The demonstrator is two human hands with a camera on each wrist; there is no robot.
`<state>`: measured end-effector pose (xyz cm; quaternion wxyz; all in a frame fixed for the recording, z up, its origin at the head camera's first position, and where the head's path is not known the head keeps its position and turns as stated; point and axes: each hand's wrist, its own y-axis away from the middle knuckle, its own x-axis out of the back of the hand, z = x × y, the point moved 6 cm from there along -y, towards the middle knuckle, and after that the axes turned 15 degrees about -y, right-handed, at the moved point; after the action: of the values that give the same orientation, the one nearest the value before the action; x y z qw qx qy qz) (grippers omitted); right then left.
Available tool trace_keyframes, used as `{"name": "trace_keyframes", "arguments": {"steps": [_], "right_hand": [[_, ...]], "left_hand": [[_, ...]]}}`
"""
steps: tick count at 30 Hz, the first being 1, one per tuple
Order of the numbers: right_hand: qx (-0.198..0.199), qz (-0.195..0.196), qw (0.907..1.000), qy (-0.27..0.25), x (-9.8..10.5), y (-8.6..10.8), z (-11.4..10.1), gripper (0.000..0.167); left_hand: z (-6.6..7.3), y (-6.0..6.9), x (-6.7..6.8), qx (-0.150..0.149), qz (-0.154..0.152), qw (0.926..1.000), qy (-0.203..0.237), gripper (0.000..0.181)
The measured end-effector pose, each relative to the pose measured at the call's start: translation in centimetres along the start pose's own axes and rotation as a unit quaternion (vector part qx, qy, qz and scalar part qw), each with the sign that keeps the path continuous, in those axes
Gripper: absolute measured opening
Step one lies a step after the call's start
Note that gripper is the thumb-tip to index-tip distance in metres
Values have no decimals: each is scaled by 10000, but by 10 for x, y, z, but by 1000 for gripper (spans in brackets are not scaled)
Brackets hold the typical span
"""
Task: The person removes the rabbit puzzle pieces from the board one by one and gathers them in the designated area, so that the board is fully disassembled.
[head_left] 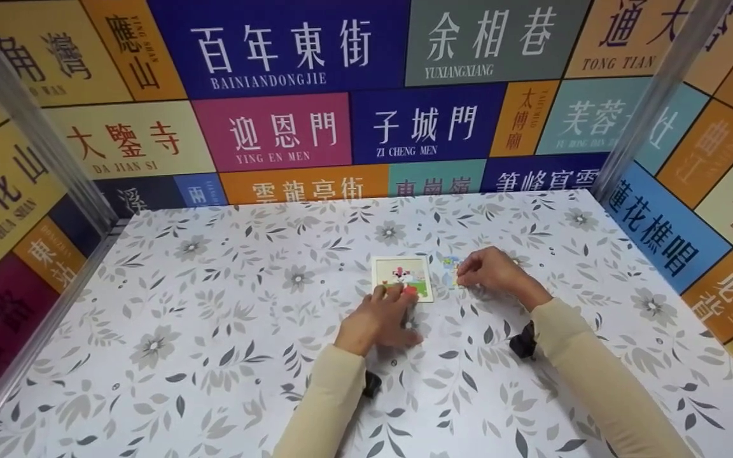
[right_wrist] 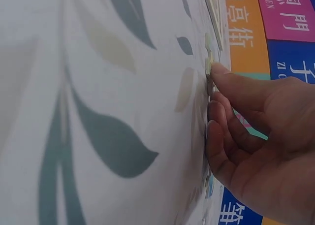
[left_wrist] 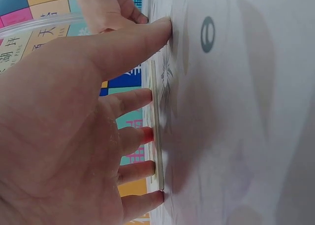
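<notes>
A small square jigsaw puzzle board (head_left: 418, 266) with a pale rim and a cartoon picture lies flat near the middle of the table. My left hand (head_left: 376, 321) rests on its near edge, and the left wrist view shows the spread, fairly straight fingers touching the board's edge (left_wrist: 157, 131). Just right of the board, several colourful puzzle pieces (head_left: 448, 270) lie close together, partly covered by my right hand (head_left: 494, 273). In the right wrist view that hand's thumb and curled fingers pinch a thin puzzle piece (right_wrist: 208, 62) at the tabletop.
A white cloth with grey leaves and flowers (head_left: 226, 305) covers the table. Panels with large printed characters (head_left: 284, 51) stand behind and at both sides. Clear upright posts (head_left: 653, 102) mark the back corners. Each wrist wears a small black device (head_left: 523, 341).
</notes>
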<state>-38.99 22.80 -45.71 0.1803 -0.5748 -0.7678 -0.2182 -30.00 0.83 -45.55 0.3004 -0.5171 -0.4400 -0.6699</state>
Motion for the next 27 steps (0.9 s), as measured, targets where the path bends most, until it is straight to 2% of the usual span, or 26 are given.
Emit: {"name": "trace_keyframes", "arguments": {"steps": [9, 17, 27], "right_hand": [[-98, 211, 9997, 9, -2, 0, 2, 17], [-45, 347, 9994, 17, -3, -1, 2, 17], [-359, 383, 9985, -144, -2, -9, -12, 19]], "left_hand": [[1, 0, 0, -74, -47, 9998, -188, 80], [1, 1, 1, -66, -63, 9999, -135, 80], [0, 1, 1, -119, 15, 9998, -164, 80]]}}
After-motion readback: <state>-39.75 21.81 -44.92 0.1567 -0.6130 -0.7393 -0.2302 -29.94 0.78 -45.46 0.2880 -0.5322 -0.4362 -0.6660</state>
